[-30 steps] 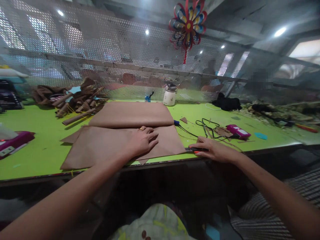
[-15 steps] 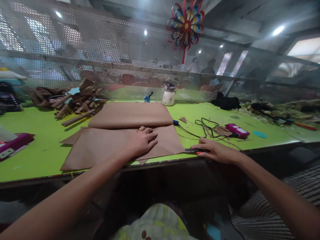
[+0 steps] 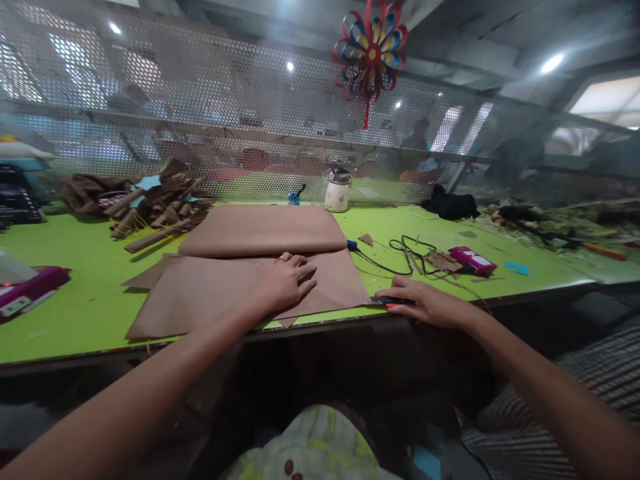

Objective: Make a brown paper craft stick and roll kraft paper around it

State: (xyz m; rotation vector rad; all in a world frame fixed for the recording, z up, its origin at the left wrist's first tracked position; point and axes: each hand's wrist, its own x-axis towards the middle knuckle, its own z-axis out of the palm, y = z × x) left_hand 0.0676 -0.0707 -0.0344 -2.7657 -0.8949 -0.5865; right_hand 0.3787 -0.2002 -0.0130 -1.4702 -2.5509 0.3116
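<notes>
A brown sheet [image 3: 205,287] of smooth leather-like or paper-like material lies near the front edge of the green table, its far part [image 3: 265,230] folded or rolled over. My left hand [image 3: 290,283] lies flat on the near part, fingers apart, with a ring on one finger. At the sheet's right front corner, my right hand [image 3: 415,300] is closed around what look like scissors [image 3: 379,301] with dark blades and an orange-red handle. Their tips touch or overlap the corner; my fingers hide most of the handle. Another brown piece sticks out beneath the sheet.
Brown rolls and scraps [image 3: 165,207] are piled at the left back. Purple power strips [image 3: 473,261] and black cable [image 3: 413,250] lie to the right; another purple strip [image 3: 35,287] is left. A white bottle [image 3: 337,191] stands before the perforated screen [image 3: 225,133].
My right hand has moved slightly left with the scissors, bringing the blades closer over the sheet's corner. My left hand stays flat in place on the sheet.
</notes>
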